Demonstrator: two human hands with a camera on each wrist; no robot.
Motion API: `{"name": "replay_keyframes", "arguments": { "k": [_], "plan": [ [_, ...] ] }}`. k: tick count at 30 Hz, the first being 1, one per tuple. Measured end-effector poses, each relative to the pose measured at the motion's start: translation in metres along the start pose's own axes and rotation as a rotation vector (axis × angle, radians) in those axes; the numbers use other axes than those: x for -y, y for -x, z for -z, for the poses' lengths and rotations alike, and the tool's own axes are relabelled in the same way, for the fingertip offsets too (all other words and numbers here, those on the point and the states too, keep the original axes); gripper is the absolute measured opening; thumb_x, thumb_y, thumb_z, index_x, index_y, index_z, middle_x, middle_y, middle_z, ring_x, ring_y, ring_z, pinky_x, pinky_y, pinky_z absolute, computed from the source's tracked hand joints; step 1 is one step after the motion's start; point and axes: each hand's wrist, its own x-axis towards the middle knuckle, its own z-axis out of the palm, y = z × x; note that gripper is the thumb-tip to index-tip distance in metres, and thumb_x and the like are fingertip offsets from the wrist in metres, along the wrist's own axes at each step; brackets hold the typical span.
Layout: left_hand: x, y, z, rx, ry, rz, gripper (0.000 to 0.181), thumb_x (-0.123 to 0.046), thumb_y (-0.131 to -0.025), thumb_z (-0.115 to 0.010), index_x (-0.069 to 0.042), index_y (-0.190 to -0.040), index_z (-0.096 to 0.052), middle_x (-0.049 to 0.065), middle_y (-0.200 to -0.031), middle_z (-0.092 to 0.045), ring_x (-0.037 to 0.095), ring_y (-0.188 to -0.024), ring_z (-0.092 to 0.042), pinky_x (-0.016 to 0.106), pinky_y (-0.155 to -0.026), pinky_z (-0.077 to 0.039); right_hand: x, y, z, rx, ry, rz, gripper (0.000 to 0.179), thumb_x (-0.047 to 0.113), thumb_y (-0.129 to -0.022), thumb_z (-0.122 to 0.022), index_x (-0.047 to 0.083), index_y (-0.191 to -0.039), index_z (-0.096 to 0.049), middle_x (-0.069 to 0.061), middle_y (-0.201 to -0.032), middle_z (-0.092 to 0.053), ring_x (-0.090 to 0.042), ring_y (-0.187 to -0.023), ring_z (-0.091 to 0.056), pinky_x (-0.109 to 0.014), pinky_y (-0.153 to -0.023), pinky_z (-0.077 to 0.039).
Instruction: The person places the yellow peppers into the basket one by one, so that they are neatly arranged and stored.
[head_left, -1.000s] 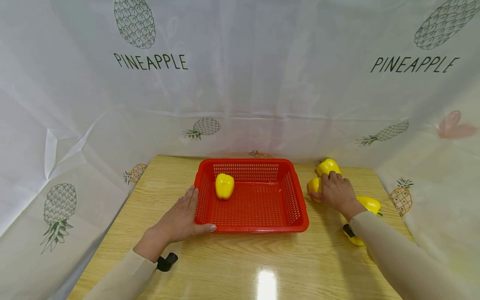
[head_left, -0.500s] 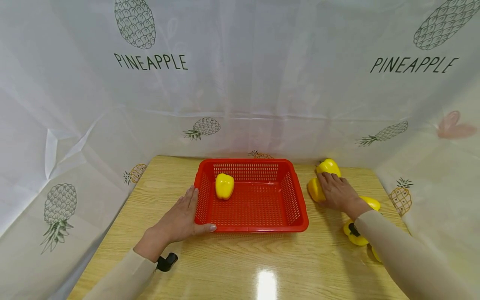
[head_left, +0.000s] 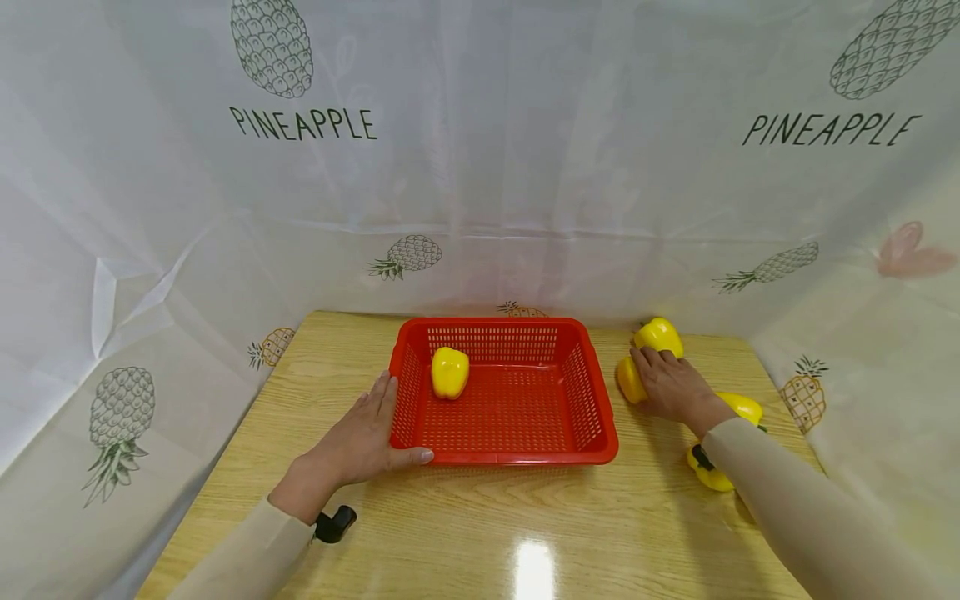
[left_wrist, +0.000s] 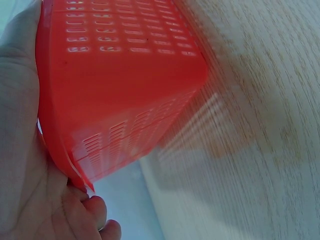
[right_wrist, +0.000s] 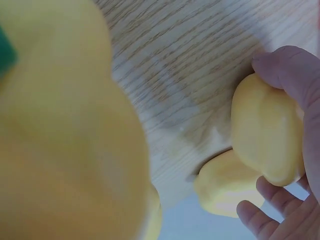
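Observation:
A red perforated basket point(head_left: 517, 457) sits mid-table with one yellow bell pepper point(head_left: 450, 373) lying inside, towards its left. My left hand point(head_left: 358, 435) rests on the basket's front left corner, fingers straight along the left rim and thumb along the front one. To the right of the basket, my right hand point(head_left: 672, 385) holds another yellow bell pepper point(right_wrist: 265, 127) between thumb and fingers, low over the table. The hand covers part of that pepper in the head view. Right behind it is a further bell pepper point(head_left: 660, 335), which the fingertips overlap in the head view.
More yellow bell peppers lie near my right forearm, one beside the wrist point(head_left: 742, 407) and one partly under the sleeve point(head_left: 708, 471). A large, blurred bell pepper point(right_wrist: 65, 130) fills the left of the right wrist view. Pineapple-print sheeting point(head_left: 540, 183) encloses the wooden table point(head_left: 442, 533).
My right hand has shifted slightly over the bell pepper, its fingers now farther across the top, and the pepper has turned a little. The left hand and basket stay still.

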Motion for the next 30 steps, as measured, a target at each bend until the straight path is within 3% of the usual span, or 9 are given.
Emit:
{"name": "replay_keyframes", "arguments": {
  "k": [20, 30],
  "plan": [
    [-0.002, 0.001, 0.002, 0.004, 0.004, -0.001, 0.135, -0.084, -0.084, -0.063, 0.010, -0.165, -0.009, 0.030, -0.174, -0.003, 0.046, -0.162, -0.013, 0.060, -0.130, -0.021, 0.000, -0.003, 0.010, -0.071, 0.063, -0.037, 0.103, 0.052, -0.082, -0.088, -0.011, -0.148, -0.039, -0.029, -0.136, -0.057, -0.047, -0.120, -0.058, -0.063, -0.095, -0.055],
    [-0.001, 0.001, 0.001, 0.008, 0.005, 0.002, 0.136, -0.085, -0.084, -0.062, 0.010, -0.165, -0.009, 0.029, -0.174, -0.003, 0.047, -0.162, -0.012, 0.061, -0.129, -0.021, 0.004, -0.004, 0.027, -0.171, 0.080, 0.002, 0.101, 0.053, -0.080, -0.087, -0.012, -0.144, -0.044, -0.030, -0.133, -0.059, -0.047, -0.118, -0.059, -0.061, -0.094, -0.057]
  ]
}}
